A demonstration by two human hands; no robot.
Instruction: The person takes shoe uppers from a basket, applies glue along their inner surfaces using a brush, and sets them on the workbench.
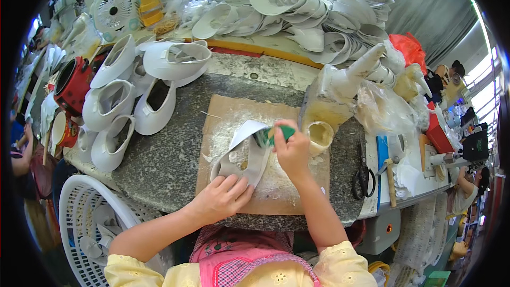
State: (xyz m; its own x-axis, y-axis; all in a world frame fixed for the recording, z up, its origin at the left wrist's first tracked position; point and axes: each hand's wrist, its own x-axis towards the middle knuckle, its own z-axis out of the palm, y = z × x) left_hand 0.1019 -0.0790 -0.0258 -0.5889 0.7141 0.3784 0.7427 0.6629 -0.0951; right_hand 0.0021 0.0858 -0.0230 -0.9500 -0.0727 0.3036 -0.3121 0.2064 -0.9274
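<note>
Right fingers (284, 139) clamped on one green brush (276, 134), left fingers (236, 187) flat on one shoe upper (241, 162).

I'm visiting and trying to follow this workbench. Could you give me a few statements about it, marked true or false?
1. The right hand holds a green brush. True.
2. The left hand rests on the shoe upper. True.
3. The scissors lie left of the board. False: they lie to its right.
4. The basket is red. False: it is white.
5. The glue pot stands beside the right hand. True.
</note>
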